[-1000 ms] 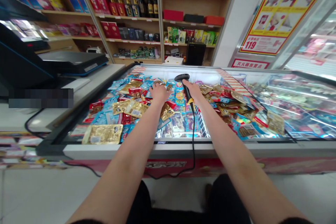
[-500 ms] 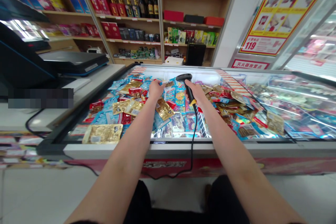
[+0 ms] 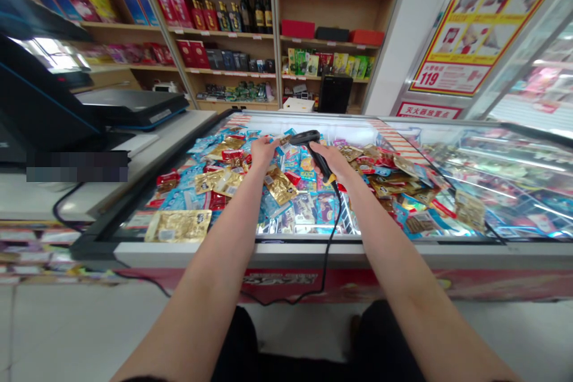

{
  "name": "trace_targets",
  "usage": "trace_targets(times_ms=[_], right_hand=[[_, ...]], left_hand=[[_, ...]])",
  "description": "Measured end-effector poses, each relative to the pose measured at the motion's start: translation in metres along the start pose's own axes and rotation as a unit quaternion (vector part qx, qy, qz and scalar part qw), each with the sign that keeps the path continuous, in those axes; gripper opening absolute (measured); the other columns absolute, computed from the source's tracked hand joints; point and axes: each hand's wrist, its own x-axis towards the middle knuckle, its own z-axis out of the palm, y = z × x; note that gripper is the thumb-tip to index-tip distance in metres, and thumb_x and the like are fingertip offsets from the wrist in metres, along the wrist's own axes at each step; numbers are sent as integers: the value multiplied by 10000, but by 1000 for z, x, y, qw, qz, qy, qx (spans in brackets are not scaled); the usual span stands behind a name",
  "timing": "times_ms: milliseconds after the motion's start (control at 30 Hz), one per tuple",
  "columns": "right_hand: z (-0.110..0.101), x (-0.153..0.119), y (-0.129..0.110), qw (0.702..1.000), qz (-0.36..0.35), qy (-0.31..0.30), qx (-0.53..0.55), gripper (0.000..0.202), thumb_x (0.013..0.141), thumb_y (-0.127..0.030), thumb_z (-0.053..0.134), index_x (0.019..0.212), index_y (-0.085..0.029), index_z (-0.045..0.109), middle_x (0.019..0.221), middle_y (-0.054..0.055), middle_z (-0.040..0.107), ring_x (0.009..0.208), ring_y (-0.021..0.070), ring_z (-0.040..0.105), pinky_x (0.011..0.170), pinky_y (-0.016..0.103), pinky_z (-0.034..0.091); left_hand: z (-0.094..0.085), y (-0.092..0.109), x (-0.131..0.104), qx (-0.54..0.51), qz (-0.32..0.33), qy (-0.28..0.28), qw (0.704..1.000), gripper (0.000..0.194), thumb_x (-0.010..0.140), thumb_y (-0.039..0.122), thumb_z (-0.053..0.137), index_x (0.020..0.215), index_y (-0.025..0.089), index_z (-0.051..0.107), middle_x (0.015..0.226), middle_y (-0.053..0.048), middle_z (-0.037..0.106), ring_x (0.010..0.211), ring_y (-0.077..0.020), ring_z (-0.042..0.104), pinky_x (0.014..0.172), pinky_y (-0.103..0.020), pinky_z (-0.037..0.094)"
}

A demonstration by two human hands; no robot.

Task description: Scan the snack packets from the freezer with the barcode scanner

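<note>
My right hand [image 3: 330, 160] is closed around the handle of a black barcode scanner [image 3: 319, 158], whose head points left. Its cable [image 3: 330, 245] hangs down over the front of the freezer. Between the fingertips of my left hand [image 3: 264, 150] is a small snack packet [image 3: 285, 143], pinched at its left side. The scanner's head is right beside this packet; whether they touch I cannot tell. Below both hands, many gold, red and blue snack packets lie on the glass top, among them a gold packet [image 3: 280, 186] under my left wrist.
The chest freezer [image 3: 179, 253] spans the front, with a gold packet [image 3: 179, 225] near its front edge. A pile of packets [image 3: 389, 176] lies to the right. At left, a counter [image 3: 179, 143] bears a scale [image 3: 134, 104] and a dark screen. Stocked shelves [image 3: 233, 36] stand behind.
The scanner's head has swung left and tilted towards the packet in my left hand. My left hand has shifted slightly left. The view has moved a little.
</note>
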Motion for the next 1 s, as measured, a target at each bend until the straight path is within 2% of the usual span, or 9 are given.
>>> trace_targets(times_ms=[267, 767, 1000], right_hand=[[4, -7, -6, 1000, 3, -5, 1, 428, 981, -454, 637, 656, -192, 545, 453, 2, 583, 322, 98, 483, 316, 203, 386], [3, -9, -7, 1000, 3, -26, -15, 365, 1021, -381, 600, 715, -192, 542, 457, -10, 582, 319, 98, 479, 311, 199, 374], [-1, -6, -3, 999, -14, -40, -9, 372, 1008, -416, 617, 719, -195, 540, 464, -9, 588, 326, 101, 481, 322, 206, 388]], left_hand=[[2, -6, 5, -20, -5, -5, 1000, 139, 731, 245, 695, 646, 192, 599, 498, 52, 494, 491, -131, 527, 528, -227, 421], [2, -7, 6, -14, 3, 3, 1000, 143, 714, 258, 689, 636, 189, 592, 502, 52, 506, 481, -126, 520, 505, -229, 377], [2, -10, 9, -18, -5, 1, 1000, 133, 711, 283, 703, 684, 179, 625, 532, 46, 537, 509, -133, 542, 523, -231, 403]])
